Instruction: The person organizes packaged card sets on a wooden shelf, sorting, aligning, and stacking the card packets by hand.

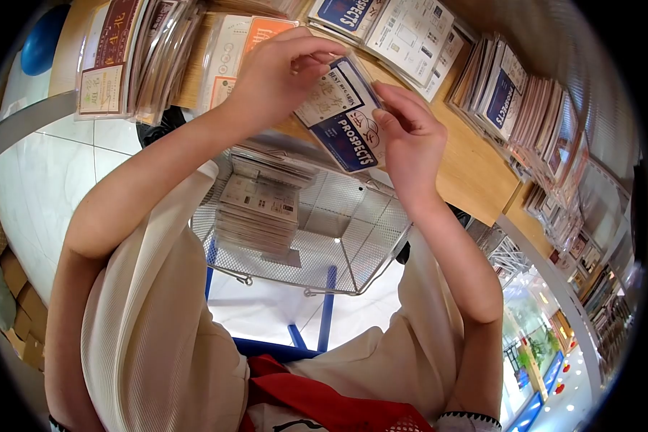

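Between my hands, over the table's front edge, is a clear-sleeved packet (347,119) with a blue panel reading PROSPECTS; it is tilted. My left hand (284,75) pinches its upper left corner between thumb and fingers. On its right side, the thumb and fingers of my right hand (412,129) hold the upper edge. Below the packet, a wire mesh basket (338,241) contains a stack of sleeved packets (258,209) at its left side. Flat on the table (475,169) behind lie more packets, an orange and white one (227,54) and blue and white ones (414,43).
At the back left stands a row of sleeved packets (155,61), with a blue ball (45,39) beyond it. More packet stacks (497,93) line the right side. Blue bars (327,309) show under the basket, and cardboard boxes (21,309) are at the far left.
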Available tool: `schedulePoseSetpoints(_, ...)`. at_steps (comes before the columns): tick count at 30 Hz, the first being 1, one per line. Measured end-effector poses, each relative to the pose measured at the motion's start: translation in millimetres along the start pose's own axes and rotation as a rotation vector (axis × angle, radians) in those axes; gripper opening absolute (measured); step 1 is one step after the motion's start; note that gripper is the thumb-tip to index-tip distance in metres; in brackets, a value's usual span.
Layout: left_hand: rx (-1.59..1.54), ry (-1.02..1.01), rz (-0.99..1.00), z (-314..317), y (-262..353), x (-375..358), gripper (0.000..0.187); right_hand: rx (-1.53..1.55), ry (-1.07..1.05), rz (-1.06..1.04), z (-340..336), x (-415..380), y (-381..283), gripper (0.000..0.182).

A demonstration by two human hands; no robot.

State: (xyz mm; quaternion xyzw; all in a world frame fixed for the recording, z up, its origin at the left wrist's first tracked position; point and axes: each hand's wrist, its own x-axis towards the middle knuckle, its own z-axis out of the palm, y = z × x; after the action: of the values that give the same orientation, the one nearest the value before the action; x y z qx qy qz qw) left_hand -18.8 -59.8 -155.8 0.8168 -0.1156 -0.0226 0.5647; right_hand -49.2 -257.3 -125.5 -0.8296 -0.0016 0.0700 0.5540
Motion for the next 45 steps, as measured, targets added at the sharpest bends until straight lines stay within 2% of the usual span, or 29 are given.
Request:
schedulePoseSetpoints(10, -0.070, 0.068, -0.083, 4, -10, -4, 0.018, 0.000, -0.026, -0.051, 4, 0, 6, 0.028)
schedulePoseSetpoints(14, -0.122, 0.052, -0.196, 2, -10, -1, 0.021, -0.045, -0.039, -0.068, 4, 2, 7, 0.028)
schedulePoseSetpoints(17, -0.129, 0.039, -0.209, 1, -13, -1, 0.023, -0.045, -0.053, -0.066, 4, 6, 12, 0.028)
schedulePoseSetpoints(20, -0.142, 0.021, -0.180, 3, -25, -3, 0.025, -0.096, -0.113, 0.025, 1, 8, 13, 0.028)
schedulePoseSetpoints(26, -0.175, -0.061, -0.233, 6, -28, -5, 0.027, -0.138, -0.135, 0.094, 1, 10, 16, 0.029)
schedulePoseSetpoints(29, -0.106, -0.206, -0.274, -1, -20, 0, 0.025, 0.021, -0.084, 0.105, 1, 10, 17, 0.026)
schedulePoseSetpoints(32, -0.108, -0.233, -0.290, -5, -19, 5, 0.023, 0.119, -0.108, 0.130, -10, 15, 21, 0.021)
schedulePoseSetpoints(35, -0.207, -0.176, -0.377, -7, -22, 4, 0.024, 0.115, -0.130, 0.221, -30, 19, 16, 0.025)
schedulePoseSetpoints(38, -0.393, -0.073, -0.567, -7, -24, 5, 0.025, 0.167, -0.092, 0.248, -40, 20, 18, 0.029)
schedulePoseSetpoints(41, -0.515, -0.026, -0.643, -7, -23, 4, 0.027, 0.319, -0.066, 0.322, -44, 20, 17, 0.029)
schedulePoseSetpoints(45, -0.566, 0.074, -0.631, -4, -10, 0, 0.030, 0.441, -0.054, 0.283, -43, 17, 12, 0.030)
